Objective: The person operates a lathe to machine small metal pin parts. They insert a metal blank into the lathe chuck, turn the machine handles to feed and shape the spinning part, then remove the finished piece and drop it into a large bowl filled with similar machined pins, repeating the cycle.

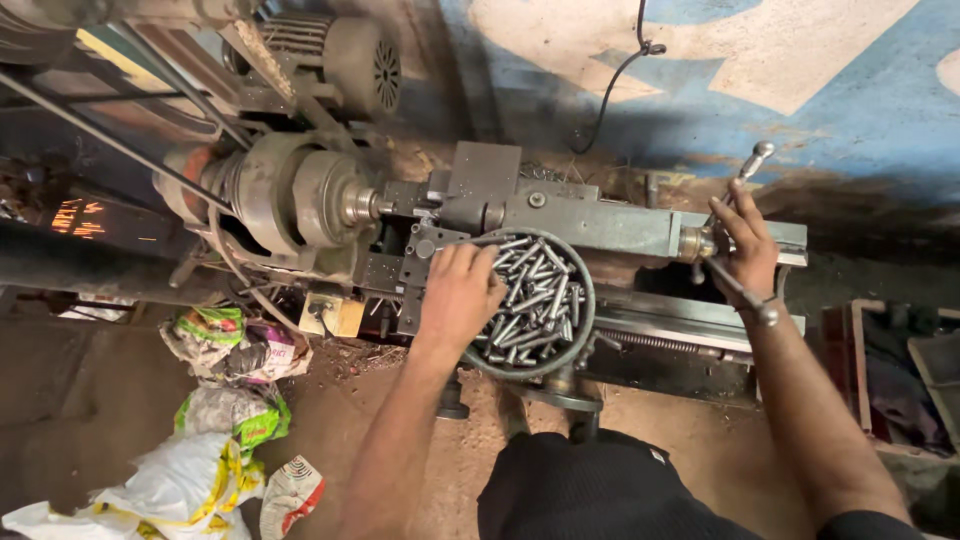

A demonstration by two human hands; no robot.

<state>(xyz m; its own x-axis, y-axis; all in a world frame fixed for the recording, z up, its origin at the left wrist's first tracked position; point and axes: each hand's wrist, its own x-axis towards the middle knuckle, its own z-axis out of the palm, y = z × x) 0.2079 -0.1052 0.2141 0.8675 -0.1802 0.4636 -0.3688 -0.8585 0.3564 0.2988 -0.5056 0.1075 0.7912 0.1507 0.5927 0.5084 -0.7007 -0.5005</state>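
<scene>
From the head camera we look down on both our forearms reaching forward over a small lathe (560,215). Our left hand (458,292) comes in from below, wrist bent slightly, palm down, with the fingers curled into a round metal pan (588,318) full of short steel bolts (535,295). The knuckles hide the fingertips, so we cannot tell whether they have closed on a bolt or only rest on the pile. The pan sits on the lathe bed, just right of the chuck (320,200).

Our right hand (745,250) stretches further out, arm nearly straight, and is wrapped around a spoke of the handle (745,290) at the tailstock end; the fingers are clenched on it, thumb toward us. A second spoke with a ball end (762,150) sticks up past the fingers.

The pan's rim stands close against the tool block (485,185) behind it, while its near edge overhangs the bed. Crumpled bags (235,345) lie on the floor to the left, well apart from the hands.
</scene>
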